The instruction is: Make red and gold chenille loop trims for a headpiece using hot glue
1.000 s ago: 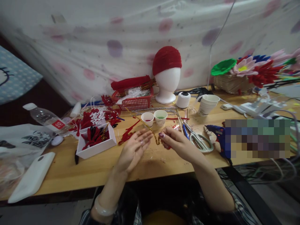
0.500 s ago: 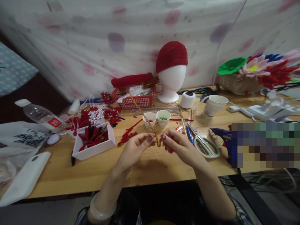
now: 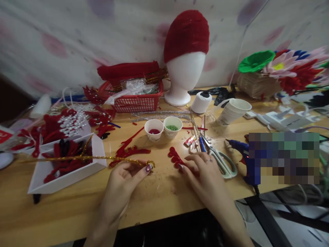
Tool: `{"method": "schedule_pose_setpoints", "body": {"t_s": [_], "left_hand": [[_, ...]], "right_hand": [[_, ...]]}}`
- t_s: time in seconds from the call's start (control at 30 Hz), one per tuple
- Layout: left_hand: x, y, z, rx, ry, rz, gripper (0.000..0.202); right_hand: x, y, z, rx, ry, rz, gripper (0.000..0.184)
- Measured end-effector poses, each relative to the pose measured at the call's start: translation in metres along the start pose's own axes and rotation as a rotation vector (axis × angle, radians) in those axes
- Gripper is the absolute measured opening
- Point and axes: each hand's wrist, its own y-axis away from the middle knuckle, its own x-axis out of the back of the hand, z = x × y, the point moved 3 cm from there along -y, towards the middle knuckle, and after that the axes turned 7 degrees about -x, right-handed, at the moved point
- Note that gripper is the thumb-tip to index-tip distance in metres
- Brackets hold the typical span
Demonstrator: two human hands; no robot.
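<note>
Wire, gold, pinched in left hand's fingertips right of white box; axis left-right, tail pointing left over box (red/black pieces). Right hand half-curled at red trim, grip unclear. Cups right of box: red bits, green beads.

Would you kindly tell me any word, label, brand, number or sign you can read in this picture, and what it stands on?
No text here reads clearly.
Red label at the left edge: a white mark, cut off and unreadable.
Small packet right of the cups: any print is too small and blurred.
Red-bead cup and green-bead cup: marks low on the sides, too small to read.
</note>
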Motion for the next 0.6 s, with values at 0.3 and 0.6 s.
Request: {"method": "schedule_pose_setpoints", "body": {"t_s": [0.3, 0.6], "left_hand": [[-0.001, -0.010, -0.017, 0.062, -0.006, 0.068, 0.032], [0.004, -0.011, -0.016, 0.045, 0.020, 0.144, 0.030]], "right_hand": [[-0.024, -0.019, -0.004, -0.124, -0.058, -0.201, 0.013], [-0.015, -0.007, -0.025, -0.095, -0.687, -0.422, 0.027]]}}
